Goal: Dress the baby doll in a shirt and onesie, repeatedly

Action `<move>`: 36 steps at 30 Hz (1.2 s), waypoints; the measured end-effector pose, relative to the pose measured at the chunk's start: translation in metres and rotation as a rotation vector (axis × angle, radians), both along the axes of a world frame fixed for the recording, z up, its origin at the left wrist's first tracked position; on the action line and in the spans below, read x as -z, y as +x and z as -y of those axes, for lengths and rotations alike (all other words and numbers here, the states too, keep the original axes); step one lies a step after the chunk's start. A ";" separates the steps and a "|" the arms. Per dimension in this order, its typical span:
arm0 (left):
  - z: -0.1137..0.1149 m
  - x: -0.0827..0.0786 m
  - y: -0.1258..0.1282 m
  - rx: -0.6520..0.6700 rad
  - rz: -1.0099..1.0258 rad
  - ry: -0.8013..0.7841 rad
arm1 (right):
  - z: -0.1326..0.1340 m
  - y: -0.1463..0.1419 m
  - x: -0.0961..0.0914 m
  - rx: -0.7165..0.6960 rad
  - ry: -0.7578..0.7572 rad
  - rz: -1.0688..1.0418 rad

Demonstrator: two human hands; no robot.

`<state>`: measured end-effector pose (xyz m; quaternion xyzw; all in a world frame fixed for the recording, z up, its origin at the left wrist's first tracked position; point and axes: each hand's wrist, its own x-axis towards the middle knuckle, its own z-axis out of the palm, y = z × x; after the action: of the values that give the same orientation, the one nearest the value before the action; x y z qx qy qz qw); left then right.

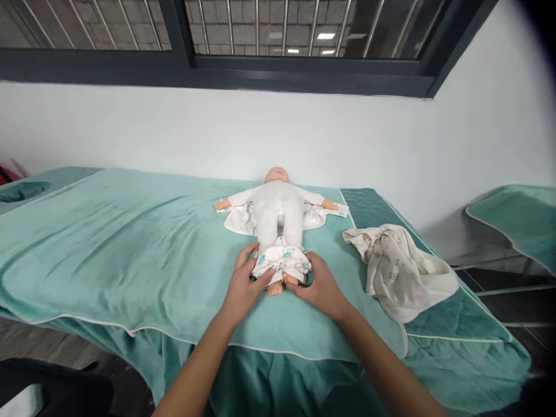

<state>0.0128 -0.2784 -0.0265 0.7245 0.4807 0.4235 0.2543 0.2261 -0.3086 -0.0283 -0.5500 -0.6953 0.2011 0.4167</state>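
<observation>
A baby doll [278,205] in a white bodysuit lies on its back on the teal towel [130,243], head toward the wall and arms spread. A white garment is spread open under its torso. Patterned white trousers [283,259] are bunched around its lower legs, and the bare feet stick out below them. My left hand [244,286] grips the left side of the bunched trousers, fingers curled into the fabric. My right hand [318,285] holds the right side of the trousers by the doll's foot.
A crumpled cream cloth [397,269] lies on the bed to the right of the doll. The white wall runs just behind the doll's head, with a dark-framed window [260,40] above. Another teal-covered bed [521,223] stands at the far right.
</observation>
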 end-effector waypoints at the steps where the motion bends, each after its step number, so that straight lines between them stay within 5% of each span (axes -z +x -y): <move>1: 0.007 -0.004 -0.001 -0.003 0.019 -0.002 | 0.001 -0.001 -0.005 0.017 -0.022 0.012; 8: 0.053 -0.046 -0.018 0.005 0.110 -0.275 | 0.032 0.001 -0.046 -0.092 -0.224 -0.052; 12: 0.072 -0.072 -0.032 0.046 0.103 -0.386 | 0.051 0.014 -0.077 -0.408 -0.389 -0.161; 17: 0.065 -0.128 -0.045 0.391 0.289 -0.547 | 0.052 0.019 -0.139 -0.846 -0.634 -0.183; 20: 0.054 -0.175 -0.048 0.456 0.375 -0.481 | 0.048 0.013 -0.185 -0.770 -0.531 -0.270; 24: 0.055 -0.242 -0.045 0.503 0.272 -0.378 | 0.052 0.001 -0.248 -0.518 -0.135 -0.307; 28: 0.069 -0.295 -0.034 0.604 0.031 -0.336 | 0.063 -0.008 -0.294 -0.624 -0.229 -0.241; 32: 0.086 -0.320 -0.026 0.606 -0.297 -0.280 | 0.074 -0.007 -0.316 -0.721 -0.290 -0.070; 36: 0.098 -0.320 -0.026 0.417 -0.422 0.017 | 0.084 0.007 -0.321 -0.644 -0.261 0.373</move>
<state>-0.0128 -0.3764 0.2930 0.8818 0.3600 0.2060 0.2243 0.2328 -0.3927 0.2922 -0.3793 -0.8646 0.3049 0.1252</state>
